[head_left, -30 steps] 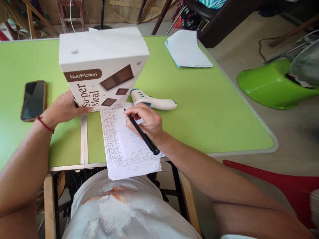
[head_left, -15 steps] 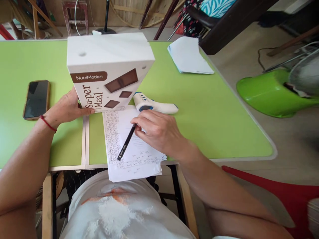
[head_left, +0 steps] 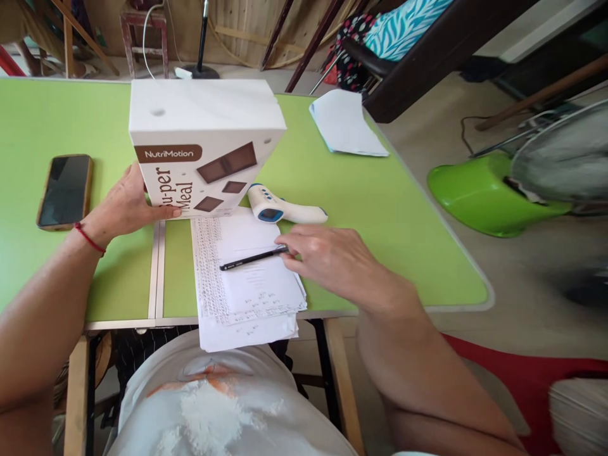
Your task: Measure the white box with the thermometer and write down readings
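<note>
My left hand (head_left: pixel 128 206) grips the lower left edge of a white NutriMotion box (head_left: pixel 194 174), its thumb across the front. The box stands upright on the green table. Between the fingertips of my right hand (head_left: pixel 332 259) is one end of a black pen (head_left: pixel 251 258). Its other end points left, over sheets of paper (head_left: pixel 242 285) with handwriting and print. The sheets overhang the table's near edge. A white and blue infrared thermometer (head_left: pixel 285 210) lies just beyond my right hand, close to the box's lower right corner.
A smartphone (head_left: pixel 65 191) in a brown case lies left of my left hand. Folded papers (head_left: pixel 346 123) rest near the far right edge of the green table (head_left: pixel 380 247). To the right, a green plastic stool or chair (head_left: pixel 475 196) and a red chair (head_left: pixel 513 373) stand off the table.
My right hand has moved right and slightly toward me. The pen has swung from steeply slanted to nearly level. My left hand stays on the box, and the whole view has shifted slightly.
</note>
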`<state>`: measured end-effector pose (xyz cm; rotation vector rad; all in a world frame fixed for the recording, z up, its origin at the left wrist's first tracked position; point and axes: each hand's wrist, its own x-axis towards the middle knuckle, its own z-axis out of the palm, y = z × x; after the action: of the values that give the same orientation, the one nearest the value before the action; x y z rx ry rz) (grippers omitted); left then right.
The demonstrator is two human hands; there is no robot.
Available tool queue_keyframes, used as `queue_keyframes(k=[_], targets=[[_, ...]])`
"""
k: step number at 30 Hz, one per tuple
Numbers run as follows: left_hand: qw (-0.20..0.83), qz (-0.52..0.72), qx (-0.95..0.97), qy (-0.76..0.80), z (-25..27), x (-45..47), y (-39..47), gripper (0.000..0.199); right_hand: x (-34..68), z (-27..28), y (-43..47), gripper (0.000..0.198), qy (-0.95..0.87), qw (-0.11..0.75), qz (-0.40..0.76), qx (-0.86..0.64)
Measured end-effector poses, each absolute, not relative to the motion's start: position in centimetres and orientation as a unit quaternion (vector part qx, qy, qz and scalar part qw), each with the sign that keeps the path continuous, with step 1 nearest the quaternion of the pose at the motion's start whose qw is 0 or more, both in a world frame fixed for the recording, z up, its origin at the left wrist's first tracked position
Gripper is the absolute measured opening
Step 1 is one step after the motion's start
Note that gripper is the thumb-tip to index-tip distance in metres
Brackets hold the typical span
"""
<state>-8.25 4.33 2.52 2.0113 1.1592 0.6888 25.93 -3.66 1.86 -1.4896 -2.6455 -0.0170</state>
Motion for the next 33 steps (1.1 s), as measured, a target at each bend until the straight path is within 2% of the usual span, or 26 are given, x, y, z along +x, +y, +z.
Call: queue_keyframes(k=[2, 4, 7, 9, 13, 15, 16, 19, 21, 24, 26, 30, 33], targets=[[0.319, 0.274, 0.779, 0.465, 2.8, -8.0, 4.1, 0.08, 26.9, 2.2, -2.6, 0.014, -0.857, 0.114, -0.001, -0.502], [0.287, 0.291, 0.78, 0.474, 3.1, -7.6, 3.7, 0.085, 27.8, 2.4, -1.1, 0.022, -0.837, 0.151, -0.013, -0.526], [0.278, 0.315, 0.781, 0.462, 3.3, -7.1, 3.3, 0.077, 28.2, 2.2, 1.2, 0.051, -0.826, 0.123, -0.012, -0.549], [0.281, 0.324, 0.78, 0.455, 3.2, -7.0, 3.2, 0.068, 27.8, 1.7, 2.2, 0.059, -0.827, 0.087, 0.029, -0.555], [0.293, 0.345, 0.761, 0.465, 2.9, -7.2, 3.4, 0.068, 26.8, 1.0, 2.7, 0.04, -0.799, 0.067, 0.125, -0.584], [0.292, 0.356, 0.748, 0.478, 3.0, -7.4, 3.3, 0.072, 26.7, 1.4, 2.4, 0.035, -0.769, 0.133, 0.139, -0.61], [0.291, 0.359, 0.742, 0.486, 3.1, -7.4, 3.3, 0.074, 26.6, 1.8, 2.0, 0.036, -0.748, 0.194, 0.141, -0.618], [0.309, 0.356, 0.737, 0.484, 3.9, -7.3, 2.8, 0.073, 26.0, 3.7, -0.2, 0.037, -0.667, 0.442, 0.164, -0.577], [0.347, 0.351, 0.735, 0.465, 4.6, -7.1, 2.2, 0.067, 24.7, 4.9, -2.5, 0.029, -0.625, 0.559, 0.24, -0.489], [0.405, 0.328, 0.727, 0.447, 5.7, -6.6, 1.4, 0.054, 21.6, 5.4, -6.3, 0.029, -0.573, 0.554, 0.463, -0.389], [0.436, 0.301, 0.723, 0.443, 6.2, -6.2, 0.9, 0.05, 19.3, 4.5, -8.6, 0.027, -0.506, 0.549, 0.553, -0.368], [0.458, 0.266, 0.725, 0.44, 6.2, -6.0, 0.8, 0.057, 16.7, 1.4, -11.6, 0.035, -0.445, 0.516, 0.628, -0.376], [0.458, 0.256, 0.728, 0.441, 5.7, -6.0, 1.1, 0.059, 16.5, 0.0, -12.5, 0.03, -0.445, 0.481, 0.653, -0.38]])
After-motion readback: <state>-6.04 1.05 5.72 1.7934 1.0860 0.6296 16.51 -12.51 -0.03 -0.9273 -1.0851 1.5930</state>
